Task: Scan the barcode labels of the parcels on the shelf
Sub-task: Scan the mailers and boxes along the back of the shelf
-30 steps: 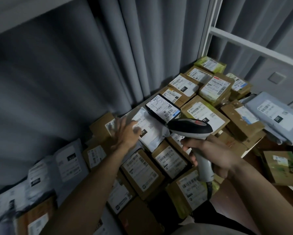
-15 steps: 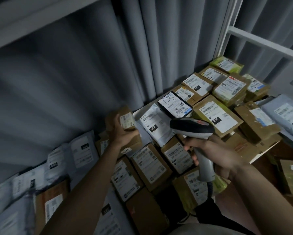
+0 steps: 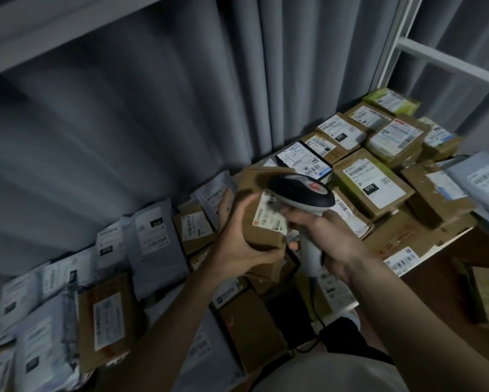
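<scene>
- Since the earlier frame the left hand point(image 3: 239, 236) has lifted a small cardboard box point(image 3: 254, 210) off the pile and brought it in front of the scanner point(image 3: 302, 193), which has swung left to meet it; camera also panned a bit.
- Left hand: fingers and thumb curled round the box, holding it up, label point(image 3: 267, 217) facing the scanner head.
- Right hand point(image 3: 326, 236): wrapped round the scanner's handle, nose just above the label, partly covering it.
- Cannot tell if a beam is on or if the read went through; no light visible on the label.
- Task progress: judging by this, one parcel is mid-scan. Nothing marks which others are done.
- Left to go, likely: many parcels on the shelf point(image 3: 424, 250): brown boxes at right, e.g. one marked 010 point(image 3: 373, 188), a black-edged parcel point(image 3: 304, 161) behind the scanner, grey mailer bags point(image 3: 155, 236) along the left by the curtain point(image 3: 152, 108).
- Labels on most face up, so readable in place; some are buried lower in the pile.
</scene>
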